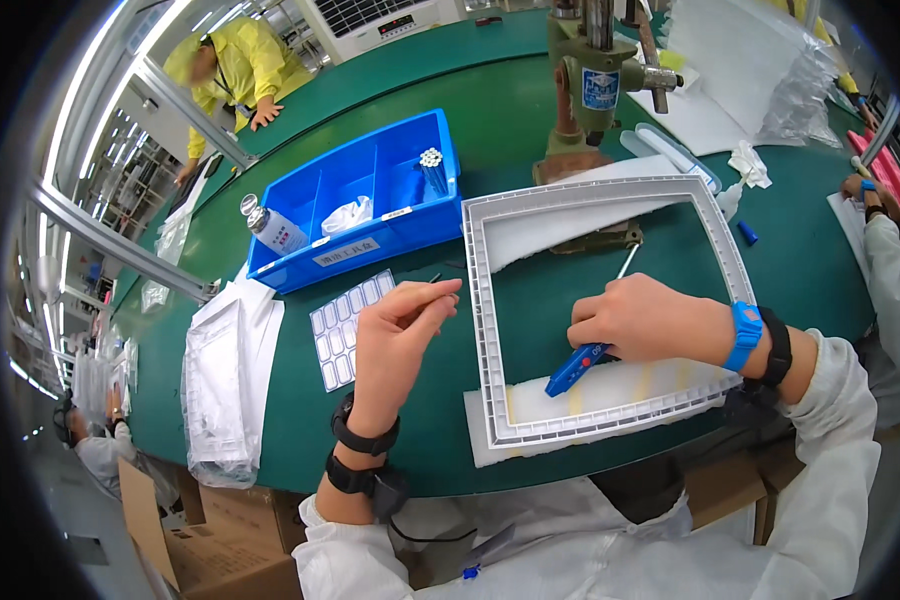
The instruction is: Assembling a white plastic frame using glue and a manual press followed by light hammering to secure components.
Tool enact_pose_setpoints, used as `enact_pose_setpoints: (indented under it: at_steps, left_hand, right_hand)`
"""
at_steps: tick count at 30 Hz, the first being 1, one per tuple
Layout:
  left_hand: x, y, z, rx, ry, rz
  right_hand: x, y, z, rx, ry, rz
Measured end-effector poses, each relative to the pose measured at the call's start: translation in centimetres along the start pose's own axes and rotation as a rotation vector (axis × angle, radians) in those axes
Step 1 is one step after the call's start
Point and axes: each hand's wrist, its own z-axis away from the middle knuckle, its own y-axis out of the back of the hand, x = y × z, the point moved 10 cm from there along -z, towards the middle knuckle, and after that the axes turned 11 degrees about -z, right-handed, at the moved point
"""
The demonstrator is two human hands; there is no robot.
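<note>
So the person is at a green tabletop [390,110] with a white rectangular frame [478,330] lying flat in front of them, a bit of white foam sheet [610,395] tucked under its near edge. The right hand [638,318] is closed around a blue pen-like tool [573,370], knuckles up, sitting inside the frame's opening just above the near rail. The tool's long axis runs diagonally: its blue end points near-left toward the foam, and a thin pale shaft sticks out the far side of the fist, toward the far-right.

The left hand [398,335] hangs just outside the frame's left rail, thumb and forefinger pinched on something thin and dark, maybe a pin or a small part, too tiny to say. The rest of the fingers are loosely curled. So the left rail sits right between the two hands, and the left hand is the closer one to it.

Just left of that hand is a sheet of small clear rectangular stickers [348,328], and further left a stack of clear bags [225,385]. On the far side there's a blue divided bin [370,200] with a bundle of metal rods [432,165] in one compartment, a small bottle [270,225] beside it, and a green bench press [595,85] beyond the frame.
</note>
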Motion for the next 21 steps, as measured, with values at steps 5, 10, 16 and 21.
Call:
enact_pose_setpoints:
  at_steps: [5,10,16,21]
  left_hand:
    - [-0.7,-1.1,-0.1,-0.029,0.114,-0.022]
    - [-0.8,-1.6,-0.5,-0.032,0.015,-0.052]
    - [-2.7,-2.7,-0.4,-0.085,0.064,0.027]
    - [-2.5,-3.2,0.3,-0.081,0.077,0.028]
  right_hand:
    - [0.9,0.9,0.6,0.058,-0.037,-0.097]
    - [1.6,1.5,0.6,0.149,-0.115,-0.224]
    - [1.3,2.9,0.6,0.248,-0.092,-0.236]
    - [1.1,4.2,0.5,0.352,-0.097,-0.275]
